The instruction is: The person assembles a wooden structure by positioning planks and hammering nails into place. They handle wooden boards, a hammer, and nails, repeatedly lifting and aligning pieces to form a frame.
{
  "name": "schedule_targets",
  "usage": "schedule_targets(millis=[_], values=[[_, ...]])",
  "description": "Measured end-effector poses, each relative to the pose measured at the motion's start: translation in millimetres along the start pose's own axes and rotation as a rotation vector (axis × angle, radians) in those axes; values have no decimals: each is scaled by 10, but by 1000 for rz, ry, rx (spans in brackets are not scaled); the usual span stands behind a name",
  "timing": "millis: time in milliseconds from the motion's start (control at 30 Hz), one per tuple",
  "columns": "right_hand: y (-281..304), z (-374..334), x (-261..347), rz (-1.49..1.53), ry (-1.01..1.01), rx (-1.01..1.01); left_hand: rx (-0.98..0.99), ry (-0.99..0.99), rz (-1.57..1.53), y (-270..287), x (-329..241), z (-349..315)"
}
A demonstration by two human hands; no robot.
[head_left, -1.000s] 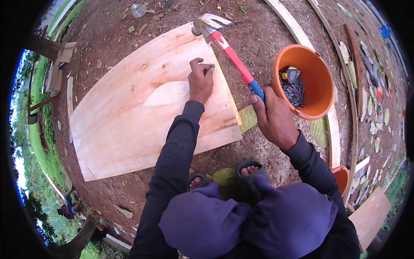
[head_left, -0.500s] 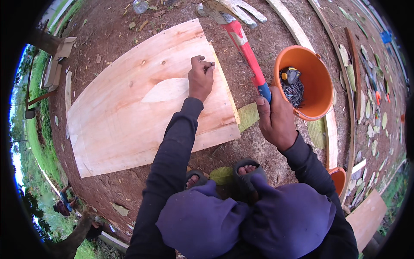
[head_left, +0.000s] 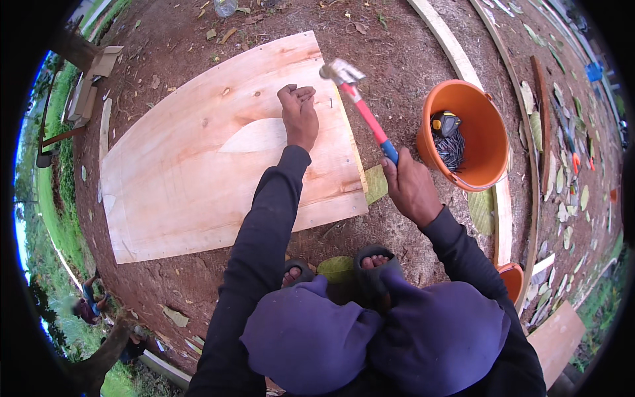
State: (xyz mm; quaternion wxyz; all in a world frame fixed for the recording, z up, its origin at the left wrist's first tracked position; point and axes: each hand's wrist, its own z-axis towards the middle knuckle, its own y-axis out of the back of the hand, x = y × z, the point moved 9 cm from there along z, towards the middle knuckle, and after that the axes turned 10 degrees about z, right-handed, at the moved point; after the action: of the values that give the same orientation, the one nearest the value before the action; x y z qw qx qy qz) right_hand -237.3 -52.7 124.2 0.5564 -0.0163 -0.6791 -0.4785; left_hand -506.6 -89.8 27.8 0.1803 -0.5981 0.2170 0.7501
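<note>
My right hand (head_left: 415,188) is wrapped round the blue grip of a claw hammer (head_left: 366,112) with a red handle. Its metal head is up over the right edge of a plywood sheet (head_left: 178,192), slightly blurred. A nail (head_left: 331,103) stands upright in the sheet near that edge, just below the hammer head. Left of the nail and apart from it is my left hand (head_left: 301,118), resting on the sheet with loosely bent fingers and nothing seen in them. Other nail heads dot the sheet's right border, with a strip of yellowish wood (head_left: 357,157) showing underneath.
An orange bucket (head_left: 486,142) to the right holds many nails (head_left: 450,149) and a black-and-yellow tape measure (head_left: 445,123). Long boards (head_left: 446,40) lie beyond it. A second orange bucket (head_left: 510,281) is near my right arm. Another person (head_left: 89,301) is far left.
My left hand has let go of the nail, which now stands by itself, and moved left. The hammer head has come down and nearer, toward the nail.
</note>
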Motion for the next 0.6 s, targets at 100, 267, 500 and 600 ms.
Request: schedule_targets(millis=[100, 267, 500, 600], values=[[-184, 53, -112, -122, -108, 214, 25, 6, 61, 16, 3, -30], [381, 1, 681, 257, 159, -127, 63, 3, 6, 23, 58, -36], [-250, 45, -225, -74, -138, 136, 71, 29, 97, -11, 9, -39], [57, -65, 300, 96, -6, -2, 54, 41, 53, 10, 68, -75]])
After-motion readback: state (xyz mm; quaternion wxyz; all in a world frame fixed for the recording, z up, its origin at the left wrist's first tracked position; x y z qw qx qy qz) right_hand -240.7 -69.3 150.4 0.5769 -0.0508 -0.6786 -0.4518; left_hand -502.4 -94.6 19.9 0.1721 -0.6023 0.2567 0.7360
